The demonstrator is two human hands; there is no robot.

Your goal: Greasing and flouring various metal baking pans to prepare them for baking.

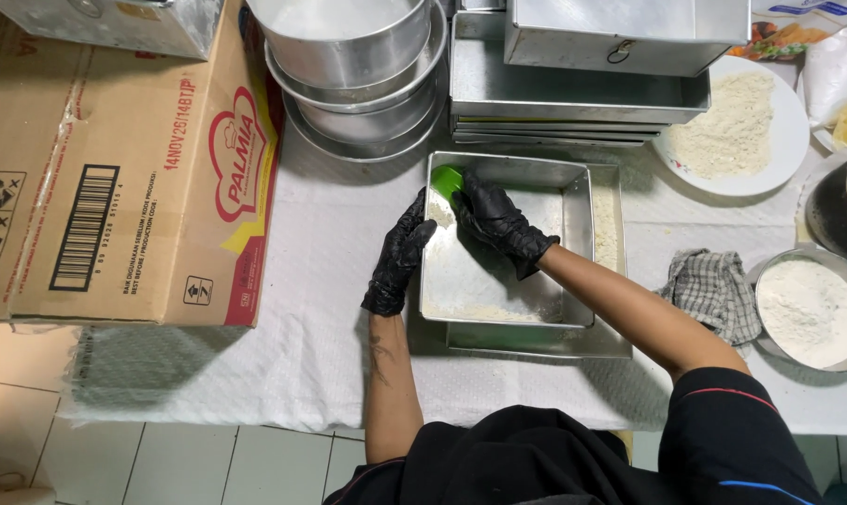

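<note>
Square metal pan [508, 271], nested on a second pan on the white cloth: your left hand [400, 252] clasps its left wall, your right hand [494, 220] grips a green scraper [445, 182] inside; stiff, light, likely flour-slick, so hold the rim

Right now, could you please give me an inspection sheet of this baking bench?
Surface: white cloth over the table, dusted with flour.
Job's things: square metal pan, floured inside, on a second pan; green scraper in its far corner.
Clutter: cardboard box, stacked round tins, stacked trays, plate of crumbs, checked cloth, bowl of flour.
Grippers: left hand steadies the pan's rim; right hand holds the scraper; both in black gloves.
Cables: nothing seen.
Surroundings: tiled floor.
</note>
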